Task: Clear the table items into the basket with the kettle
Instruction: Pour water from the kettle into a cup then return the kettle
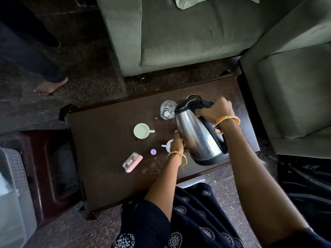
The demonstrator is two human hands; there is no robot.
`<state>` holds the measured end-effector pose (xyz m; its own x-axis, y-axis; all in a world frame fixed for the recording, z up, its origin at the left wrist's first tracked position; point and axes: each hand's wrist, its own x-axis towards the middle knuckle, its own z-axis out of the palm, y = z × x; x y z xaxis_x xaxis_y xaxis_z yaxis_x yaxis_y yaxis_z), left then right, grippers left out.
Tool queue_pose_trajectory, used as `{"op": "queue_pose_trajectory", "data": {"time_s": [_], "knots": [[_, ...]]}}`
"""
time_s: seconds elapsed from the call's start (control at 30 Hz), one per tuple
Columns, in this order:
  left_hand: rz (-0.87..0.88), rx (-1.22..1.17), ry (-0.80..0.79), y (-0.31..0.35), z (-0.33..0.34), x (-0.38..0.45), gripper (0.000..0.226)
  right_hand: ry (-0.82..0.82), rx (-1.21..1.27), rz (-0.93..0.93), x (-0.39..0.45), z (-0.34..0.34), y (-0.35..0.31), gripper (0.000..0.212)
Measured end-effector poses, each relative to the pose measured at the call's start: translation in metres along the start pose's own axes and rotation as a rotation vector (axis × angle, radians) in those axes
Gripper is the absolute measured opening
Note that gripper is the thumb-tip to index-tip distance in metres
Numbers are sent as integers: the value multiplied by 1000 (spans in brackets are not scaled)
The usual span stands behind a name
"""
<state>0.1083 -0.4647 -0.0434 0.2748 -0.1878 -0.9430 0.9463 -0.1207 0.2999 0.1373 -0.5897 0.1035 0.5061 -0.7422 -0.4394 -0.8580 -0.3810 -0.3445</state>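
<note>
Over table [107,158] | right hand [215,112] fingers clench kettle [195,133] handle | left hand [177,143] steadies body, hiding funnel [167,145]

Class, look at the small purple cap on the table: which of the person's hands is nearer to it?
Left. The left hand rests against the kettle body just right of the purple cap; the right hand grips the kettle's handle, farther away.
</note>
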Motion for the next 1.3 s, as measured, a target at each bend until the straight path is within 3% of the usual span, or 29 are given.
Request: {"op": "queue_pose_trajectory", "data": {"time_s": [0.6, 1.17, 1.3], "knots": [[20, -19, -50, -3, 8, -19, 45, 7, 8, -22, -13, -18, 6, 30], [-11, -10, 28, -14, 25, -11, 77, -57, -25, -44, -11, -28, 2, 21], [12, -56, 46, -12, 25, -16, 71, -69, -13, -40, -13, -28, 0, 25]]}}
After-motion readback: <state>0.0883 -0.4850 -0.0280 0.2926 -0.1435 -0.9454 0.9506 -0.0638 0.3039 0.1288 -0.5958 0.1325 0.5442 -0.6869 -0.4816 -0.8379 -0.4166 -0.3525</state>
